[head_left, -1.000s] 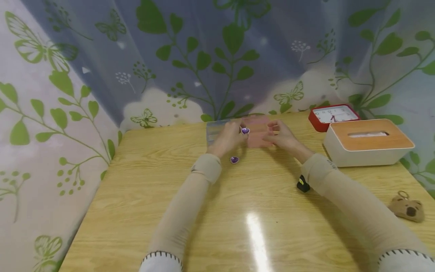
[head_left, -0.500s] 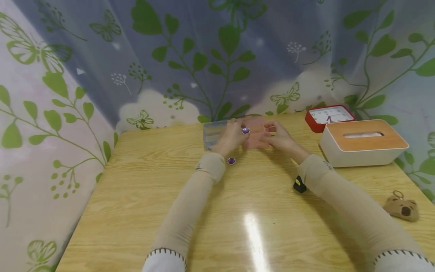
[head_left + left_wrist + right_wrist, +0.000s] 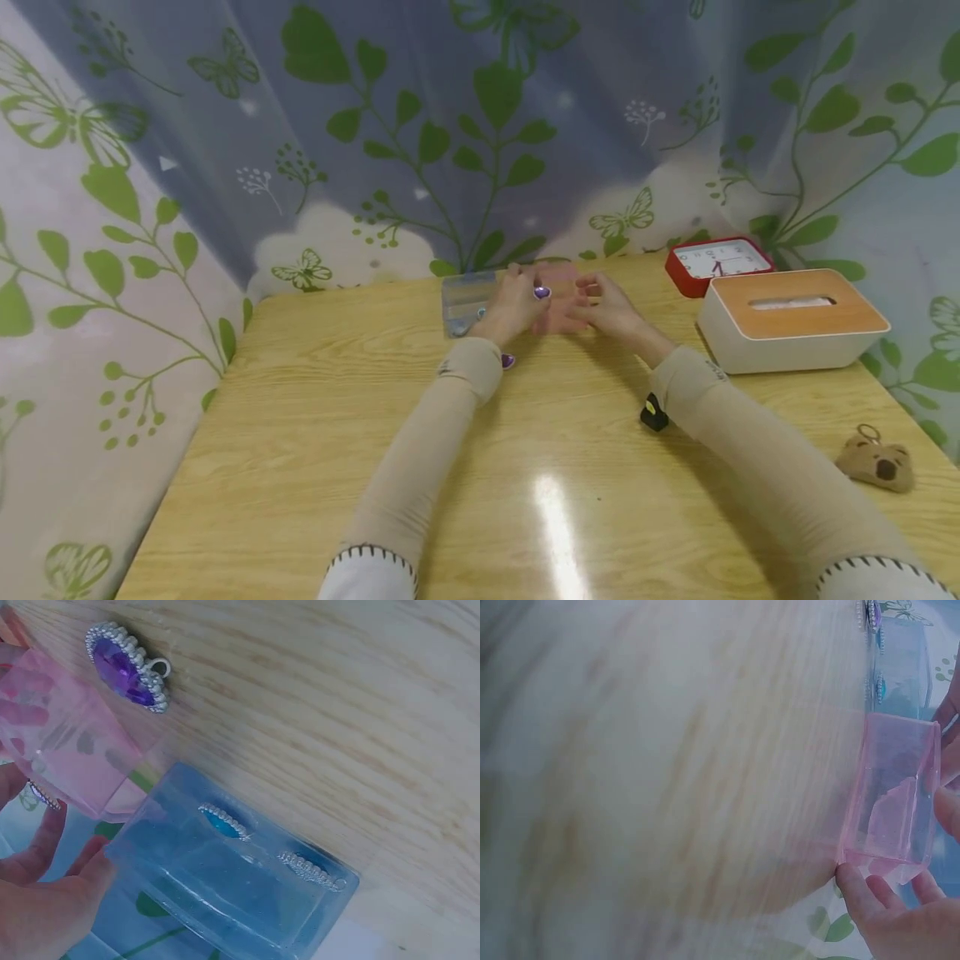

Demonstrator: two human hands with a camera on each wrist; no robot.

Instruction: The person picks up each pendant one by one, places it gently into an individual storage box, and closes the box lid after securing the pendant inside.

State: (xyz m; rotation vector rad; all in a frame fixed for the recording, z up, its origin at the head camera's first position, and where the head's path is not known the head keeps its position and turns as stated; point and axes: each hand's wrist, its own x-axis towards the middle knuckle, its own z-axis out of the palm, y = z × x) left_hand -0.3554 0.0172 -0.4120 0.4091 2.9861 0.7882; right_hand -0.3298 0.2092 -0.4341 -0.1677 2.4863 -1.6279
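On a light wooden table [image 3: 322, 433], close to a leaf-patterned curtain [image 3: 405, 108], a clear blue box [image 3: 180, 859] and a clear pink box [image 3: 889, 750] are set side by side, the pink one to the right; whether they touch cannot be told. By the left hand [image 3: 516, 302] a purple gem [image 3: 542, 292] with a silvery rim is pinched between thumb and fingertips, nearly closed on it; it is held by its edge at the pink box, probably so that its face stays free and the fingers stay clear of the wall. By the right hand [image 3: 609, 310] the far right end of the pink box is gripped, thumb on one side and fingers on the other, spread only as wide as the box, apparently to keep so light a thing from sliding. Inside the blue box two silver-rimmed pieces are seen, one showing a blue stone [image 3: 223, 822]. A second purple gem [image 3: 126, 669], fitted with a small loop, is left lying on the table, just beside the left cuff. Near the right sleeve a small black object [image 3: 653, 412] is placed, and farther right a red clock [image 3: 720, 260], a tissue box [image 3: 795, 321] and a bear keyring [image 3: 876, 462].
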